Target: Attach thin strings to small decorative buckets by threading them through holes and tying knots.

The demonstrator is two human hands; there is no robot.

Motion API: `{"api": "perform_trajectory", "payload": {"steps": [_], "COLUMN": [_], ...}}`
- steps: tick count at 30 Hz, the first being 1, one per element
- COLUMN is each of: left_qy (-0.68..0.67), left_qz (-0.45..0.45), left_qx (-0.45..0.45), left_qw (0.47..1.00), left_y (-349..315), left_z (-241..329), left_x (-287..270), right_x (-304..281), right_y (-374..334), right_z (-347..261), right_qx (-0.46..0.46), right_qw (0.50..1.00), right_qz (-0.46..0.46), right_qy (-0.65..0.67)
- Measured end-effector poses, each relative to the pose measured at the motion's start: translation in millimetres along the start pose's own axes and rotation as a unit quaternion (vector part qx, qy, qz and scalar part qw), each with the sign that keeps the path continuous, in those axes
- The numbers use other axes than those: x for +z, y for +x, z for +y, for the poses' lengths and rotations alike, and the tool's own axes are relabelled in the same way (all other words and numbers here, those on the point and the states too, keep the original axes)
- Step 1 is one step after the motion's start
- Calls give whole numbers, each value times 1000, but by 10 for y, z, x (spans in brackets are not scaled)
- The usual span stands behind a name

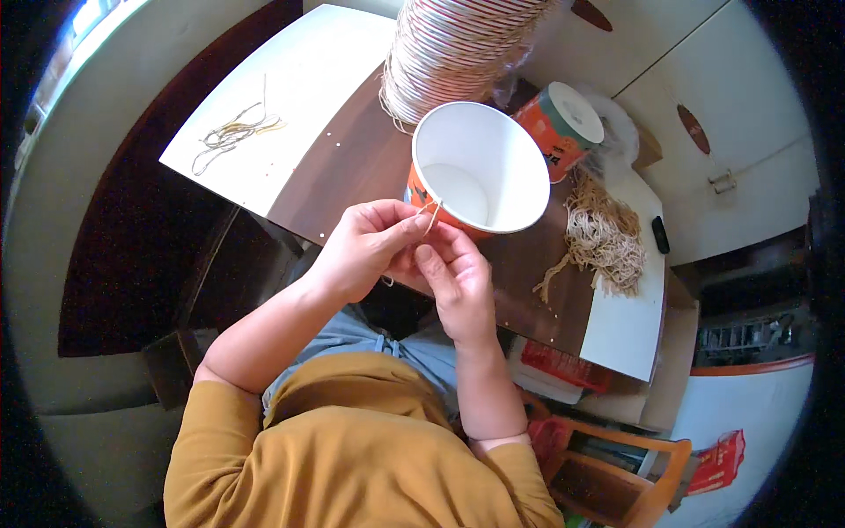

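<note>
A thin cream string (433,219) is pinched between the thumb and forefinger of my left hand (365,238), right at the near wall of a paper bucket. My right hand (459,280) is closed close beside it, thumb bent toward curled fingers; its grip on the string is partly hidden. A short bit of string shows below the hands. The bucket (519,150), white inside and orange outside, tilts with its open mouth toward me. Whether the string passes through its wall cannot be made out.
Behind the bucket rises a tall column ringed white and red (458,62). An orange and green tub (572,123) stands right of it, near a heap of cream strings (603,238) and a small black object (660,235). Loose strings (233,134) lie left. A wooden chair (651,475) is lower right.
</note>
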State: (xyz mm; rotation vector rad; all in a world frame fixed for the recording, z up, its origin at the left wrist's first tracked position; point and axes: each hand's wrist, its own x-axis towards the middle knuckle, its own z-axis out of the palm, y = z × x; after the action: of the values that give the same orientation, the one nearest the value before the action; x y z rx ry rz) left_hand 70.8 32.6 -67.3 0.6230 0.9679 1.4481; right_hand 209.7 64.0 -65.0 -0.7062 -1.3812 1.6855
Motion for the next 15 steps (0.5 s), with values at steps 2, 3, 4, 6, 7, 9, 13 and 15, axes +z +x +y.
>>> {"api": "perform_trajectory", "payload": {"steps": [2,3,4,6,7,9,13,15], "left_qy": [1,3,25,45,49,51,52,44], "left_qz": [-21,-20,-13,0,2,0,17,18], "left_qx": [-1,1,23,45,46,45,39,36], "left_qw": [1000,1000,999,998,998,998,998,998], "left_y": [-29,-36,-31,8,17,17,-4,-2], "left_z": [44,35,8,-36,-54,-66,-48,-36], "left_x": [13,2,-14,-80,-113,-96,-68,-67], "right_x": [-14,-37,-73,-78,-71,-84,-148,-193], "right_y": [28,15,-18,-59,-68,-111,-147,-136], "right_z": [61,107,156,130,128,108,17,78], "right_qx": [10,8,-9,-34,-35,-106,-44,-38], "right_qw": [997,997,993,970,971,939,939,966], "right_qz": [49,48,59,70,68,43,4,15], "right_qy": [-59,-58,-104,-229,-229,-324,-341,-255]}}
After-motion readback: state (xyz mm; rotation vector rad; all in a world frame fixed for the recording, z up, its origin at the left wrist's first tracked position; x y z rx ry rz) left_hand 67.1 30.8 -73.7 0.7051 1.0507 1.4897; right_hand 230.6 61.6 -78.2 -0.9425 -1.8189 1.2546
